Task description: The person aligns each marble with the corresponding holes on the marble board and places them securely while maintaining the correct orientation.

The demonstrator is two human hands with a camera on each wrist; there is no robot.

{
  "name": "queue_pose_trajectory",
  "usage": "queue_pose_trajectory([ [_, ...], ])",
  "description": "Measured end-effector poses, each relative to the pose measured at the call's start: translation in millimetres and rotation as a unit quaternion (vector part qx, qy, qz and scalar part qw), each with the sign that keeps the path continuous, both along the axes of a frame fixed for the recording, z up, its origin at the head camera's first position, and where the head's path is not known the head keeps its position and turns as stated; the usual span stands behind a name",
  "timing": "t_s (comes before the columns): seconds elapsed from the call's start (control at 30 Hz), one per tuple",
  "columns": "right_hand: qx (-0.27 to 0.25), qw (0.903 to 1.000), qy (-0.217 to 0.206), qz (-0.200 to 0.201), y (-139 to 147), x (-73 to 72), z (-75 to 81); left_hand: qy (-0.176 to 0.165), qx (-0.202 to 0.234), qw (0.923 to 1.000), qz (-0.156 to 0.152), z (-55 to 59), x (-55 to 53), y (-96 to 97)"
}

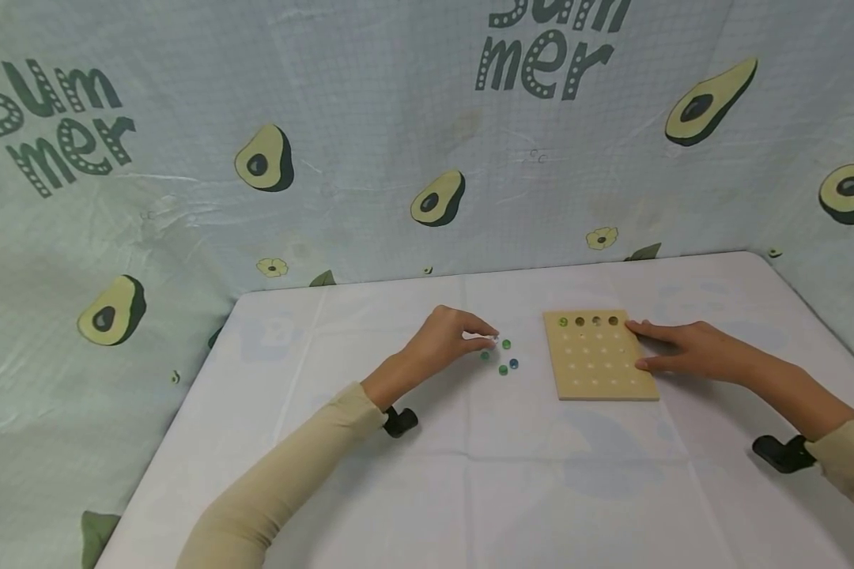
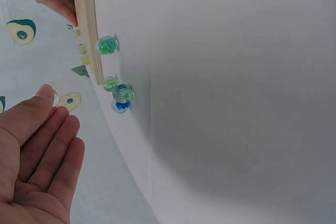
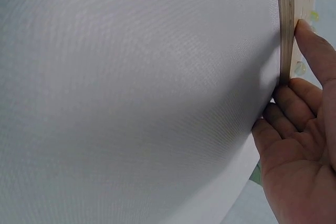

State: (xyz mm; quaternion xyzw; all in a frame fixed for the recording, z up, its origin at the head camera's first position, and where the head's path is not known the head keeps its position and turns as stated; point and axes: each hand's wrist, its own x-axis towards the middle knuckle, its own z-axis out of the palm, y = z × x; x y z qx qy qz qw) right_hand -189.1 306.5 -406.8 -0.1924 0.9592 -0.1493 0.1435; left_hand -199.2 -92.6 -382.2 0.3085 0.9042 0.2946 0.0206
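Observation:
My left hand (image 1: 444, 340) pinches a small clear marble (image 2: 55, 98) between thumb and forefinger, its other fingers loosely extended in the left wrist view. Just beside those fingertips lie several glass marbles: a blue one (image 1: 514, 363) and green ones, such as the green marble (image 1: 503, 370). To their right a square wooden board (image 1: 601, 387) with rows of small hollows lies flat. Marbles sit along its far row, including a yellow-green marble (image 1: 563, 322). My right hand (image 1: 697, 349) holds the board's right side, thumb on its top near the edge and forefinger at the far corner.
All of this lies on a white-covered table (image 1: 470, 490). Behind it hangs a pale curtain (image 1: 356, 197) printed with avocados and lettering. Dark wrist cameras, such as the left camera (image 1: 401, 423), jut out beneath both sleeves.

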Motion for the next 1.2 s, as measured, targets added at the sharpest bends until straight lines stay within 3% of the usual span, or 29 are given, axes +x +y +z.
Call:
queue_pose_trajectory([
  [0.6, -0.002, 1.0, 0.003, 0.004, 0.3, -0.2, -1.0, -0.003, 0.017, 0.9998, -0.012, 2.1, -1.5, 11.8],
  [1.2, 0.007, 1.0, -0.002, -0.002, 0.6, -1.5, -1.9, 0.019, 0.009, 0.9996, -0.016, 1.2, -3.7, 20.3],
])
